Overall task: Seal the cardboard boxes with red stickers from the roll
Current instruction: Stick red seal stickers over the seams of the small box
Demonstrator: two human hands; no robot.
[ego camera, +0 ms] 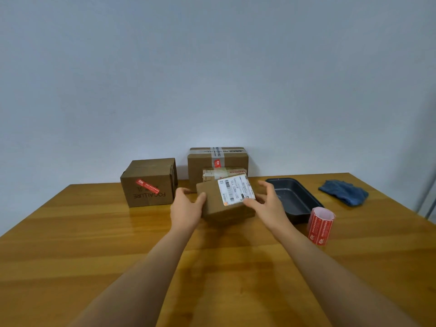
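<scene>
The small cardboard box (224,204) sits at the middle of the wooden surface (94,244), turned slightly so its long axis runs left to right with the right end swung a little toward the far side. Its top face tilts toward the viewer and carries a white shipping label (236,190) with barcodes on its right half.

The left hand (188,204) grips the box's left end, thumb on the top near edge and fingers curled round the far left side. The right hand (266,201) is spread wide at the right end: its thumb touches the near corner of the label, while the fingers stand loosely extended just beside the box; whether they touch it I cannot tell.

Just behind it is another low box (226,172) with worn tape, and behind that, by the wall, a taller box (218,161) with a taped seam and a red sticker (217,164). To the left stands a box (148,182) printed upside-down, with a red sticker (147,185) slanting across its near face.

The roll of red stickers (320,226) stands upright to the right, just beside the near corner of a dark tray (304,204). A blue cloth (343,192) lies at the far right.
</scene>
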